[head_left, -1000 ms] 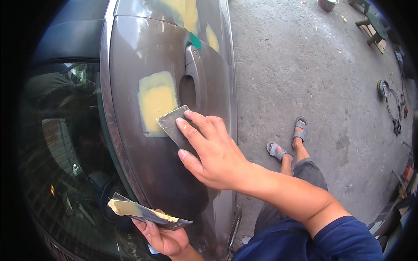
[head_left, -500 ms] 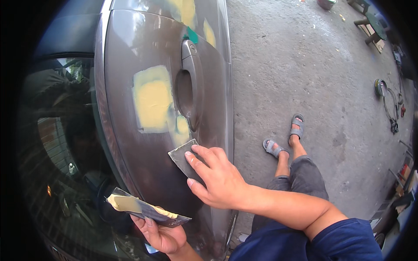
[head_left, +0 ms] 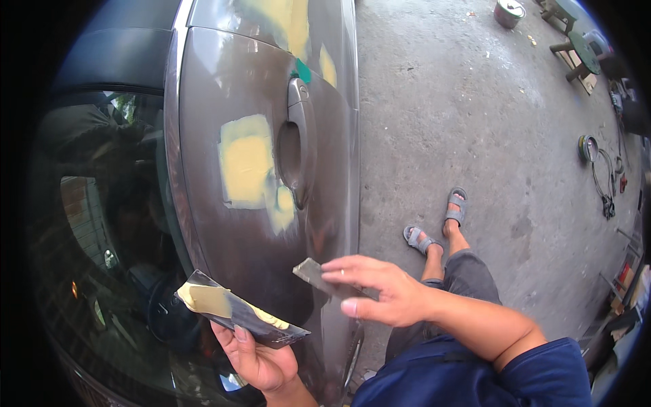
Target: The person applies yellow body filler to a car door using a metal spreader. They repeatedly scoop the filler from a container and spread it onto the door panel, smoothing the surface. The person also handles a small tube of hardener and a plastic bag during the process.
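My left hand (head_left: 251, 356) grips a dark flat board (head_left: 241, 313) with pale yellow paste along its upper side, held over the car's lower left part. My right hand (head_left: 380, 292) holds a thin grey spreader (head_left: 308, 271) with its fingers, off the surface of the brown car door (head_left: 224, 244). Above the hands, a square yellow patch (head_left: 245, 163) lies left of the door handle (head_left: 298, 136), and a smaller smear (head_left: 283, 200) adjoins its lower right. More yellow patches (head_left: 295, 27) and a green piece (head_left: 302, 70) are higher on the car.
The dark car window (head_left: 95, 224) fills the left. On the right is grey concrete floor (head_left: 447, 102) with a pot (head_left: 508, 13), wooden stools (head_left: 580, 57), a round item with hoses (head_left: 588, 148) and clutter along the edge. My sandalled feet (head_left: 456, 207) stand beside the car.
The spreader has moved from beside the large patch down toward me and off the door. The smaller smear now shows below the handle. The board in my left hand has risen slightly.
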Demonstrator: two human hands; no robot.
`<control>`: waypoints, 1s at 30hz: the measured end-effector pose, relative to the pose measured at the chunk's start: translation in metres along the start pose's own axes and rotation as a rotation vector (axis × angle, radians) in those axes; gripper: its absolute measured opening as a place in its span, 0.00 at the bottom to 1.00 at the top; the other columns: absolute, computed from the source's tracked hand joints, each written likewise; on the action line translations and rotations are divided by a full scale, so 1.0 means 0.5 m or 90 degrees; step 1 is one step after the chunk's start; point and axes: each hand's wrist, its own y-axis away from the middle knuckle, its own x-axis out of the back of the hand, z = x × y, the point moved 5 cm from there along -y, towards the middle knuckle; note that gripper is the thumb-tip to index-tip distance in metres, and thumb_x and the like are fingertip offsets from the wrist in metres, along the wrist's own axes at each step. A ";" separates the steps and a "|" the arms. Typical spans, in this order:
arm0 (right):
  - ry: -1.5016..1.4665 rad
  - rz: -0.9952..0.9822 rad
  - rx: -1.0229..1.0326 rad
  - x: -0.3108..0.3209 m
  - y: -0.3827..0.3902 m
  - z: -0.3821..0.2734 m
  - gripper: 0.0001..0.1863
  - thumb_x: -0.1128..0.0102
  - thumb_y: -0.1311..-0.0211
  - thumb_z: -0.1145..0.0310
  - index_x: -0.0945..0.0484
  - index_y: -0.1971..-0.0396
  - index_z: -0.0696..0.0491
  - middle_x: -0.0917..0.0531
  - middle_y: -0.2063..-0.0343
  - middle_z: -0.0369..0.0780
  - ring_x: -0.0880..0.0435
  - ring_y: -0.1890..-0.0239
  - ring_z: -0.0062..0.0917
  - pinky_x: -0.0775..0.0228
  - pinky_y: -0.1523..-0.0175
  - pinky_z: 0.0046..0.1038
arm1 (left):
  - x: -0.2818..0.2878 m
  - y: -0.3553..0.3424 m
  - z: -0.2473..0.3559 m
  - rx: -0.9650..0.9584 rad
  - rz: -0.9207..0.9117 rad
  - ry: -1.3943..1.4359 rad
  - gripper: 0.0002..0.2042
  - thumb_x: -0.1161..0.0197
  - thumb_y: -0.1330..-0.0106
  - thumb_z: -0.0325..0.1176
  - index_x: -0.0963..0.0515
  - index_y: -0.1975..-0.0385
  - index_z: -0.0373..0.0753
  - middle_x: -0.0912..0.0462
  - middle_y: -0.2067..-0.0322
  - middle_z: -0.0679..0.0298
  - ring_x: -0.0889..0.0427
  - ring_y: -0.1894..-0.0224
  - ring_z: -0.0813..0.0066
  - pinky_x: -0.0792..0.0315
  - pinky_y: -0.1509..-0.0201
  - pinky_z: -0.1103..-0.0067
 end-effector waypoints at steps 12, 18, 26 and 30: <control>-0.305 0.156 -0.134 0.047 -0.152 0.008 0.23 0.52 0.31 0.60 0.34 0.42 0.59 0.24 0.59 0.38 0.25 0.58 0.18 0.27 0.52 0.26 | 0.021 0.019 -0.001 -0.014 0.049 -0.009 0.22 0.54 0.31 0.22 0.41 0.36 0.33 0.31 0.40 0.54 0.29 0.40 0.66 0.37 0.32 0.71; -0.248 0.172 -0.145 0.030 -0.167 0.016 0.22 0.52 0.31 0.62 0.33 0.44 0.60 0.23 0.58 0.41 0.24 0.59 0.20 0.28 0.53 0.25 | 0.027 0.019 0.000 -0.013 0.065 -0.019 0.22 0.53 0.31 0.22 0.39 0.37 0.33 0.31 0.40 0.54 0.29 0.40 0.67 0.38 0.32 0.71; -0.102 0.154 -0.134 0.015 -0.162 0.025 0.24 0.54 0.30 0.60 0.36 0.42 0.60 0.24 0.54 0.40 0.25 0.56 0.20 0.27 0.50 0.29 | 0.030 0.015 0.001 -0.015 0.066 -0.038 0.22 0.54 0.31 0.23 0.40 0.37 0.33 0.31 0.40 0.55 0.30 0.39 0.67 0.39 0.32 0.71; -0.135 0.187 -0.147 0.017 -0.150 0.034 0.22 0.51 0.32 0.60 0.33 0.45 0.60 0.23 0.55 0.45 0.22 0.55 0.27 0.30 0.48 0.29 | 0.032 0.014 0.004 -0.021 0.068 -0.041 0.21 0.54 0.31 0.23 0.41 0.37 0.32 0.31 0.40 0.55 0.29 0.40 0.67 0.39 0.32 0.71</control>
